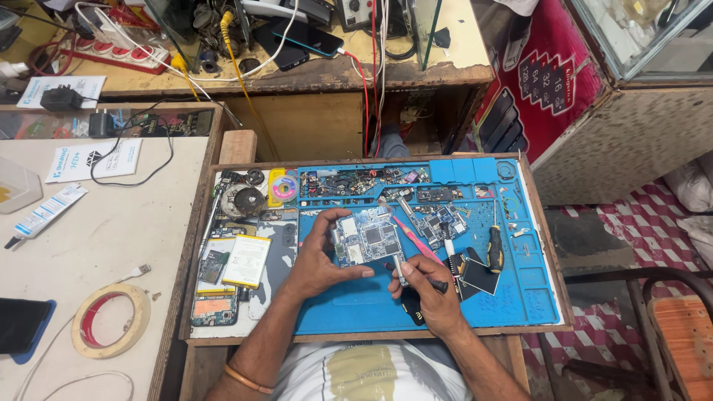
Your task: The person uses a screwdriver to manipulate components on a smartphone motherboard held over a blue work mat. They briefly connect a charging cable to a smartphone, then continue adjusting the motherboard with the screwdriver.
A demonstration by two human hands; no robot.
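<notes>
My left hand [321,256] grips a blue phone circuit board [368,239] by its left and lower edges, holding it over the blue repair mat [520,293]. My right hand [427,293] is closed on a thin black tool [433,282], its tip at the board's lower right edge. A pink spudger [413,238] lies just right of the board. More small circuit boards [438,221] sit beyond it.
A black-and-yellow screwdriver [495,249] and a dark square part [479,275] lie right of my hands. A yellow-white battery [246,260] and an opened phone [215,306] rest at the left. A tape roll [111,321] sits on the left table. Cables and a power strip [122,52] crowd the back bench.
</notes>
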